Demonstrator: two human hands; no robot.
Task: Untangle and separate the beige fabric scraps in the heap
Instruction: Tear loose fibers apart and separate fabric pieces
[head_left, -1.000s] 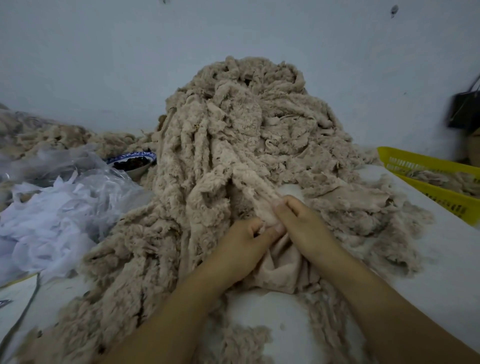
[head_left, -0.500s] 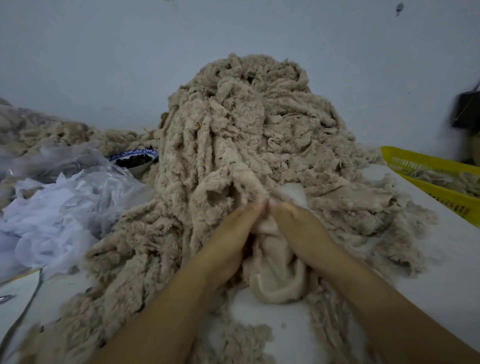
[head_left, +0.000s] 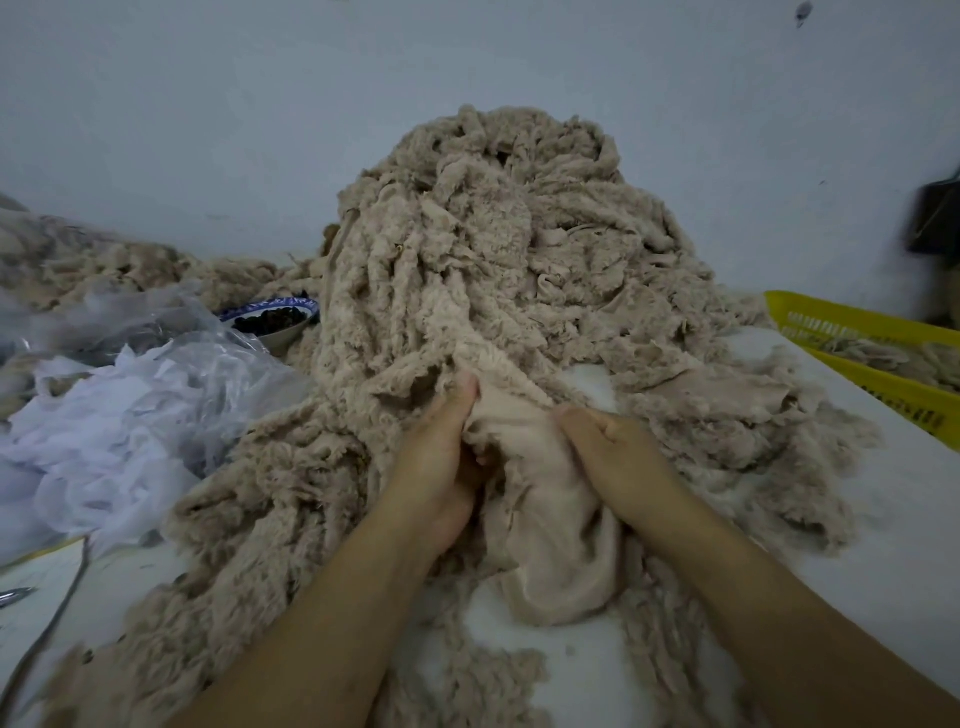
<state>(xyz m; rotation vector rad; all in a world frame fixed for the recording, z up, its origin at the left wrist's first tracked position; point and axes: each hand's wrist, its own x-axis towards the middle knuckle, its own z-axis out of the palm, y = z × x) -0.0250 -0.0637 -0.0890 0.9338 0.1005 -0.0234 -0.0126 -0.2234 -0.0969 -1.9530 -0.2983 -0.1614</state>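
Observation:
A tall heap of fuzzy beige fabric scraps (head_left: 498, 244) rises in the middle of the white table (head_left: 883, 519) and spills toward me. At its near foot lies a smoother beige piece (head_left: 550, 525), bunched between my hands and still joined to a strip running up into the heap. My left hand (head_left: 441, 462) grips the left edge of that piece, fingers reaching up to the strip. My right hand (head_left: 618, 457) pinches its right edge, fingers curled into the cloth. The part of the piece under my hands is hidden.
A pile of white fabric and clear plastic (head_left: 119, 415) lies at the left. Behind it stands a blue-rimmed bowl (head_left: 272, 322) with dark contents. A yellow basket (head_left: 872, 353) with beige scraps sits at the right edge. A wall is close behind.
My hands have drawn apart and spread the smooth beige piece wider between them. More of it now lies pulled out toward me below the heap.

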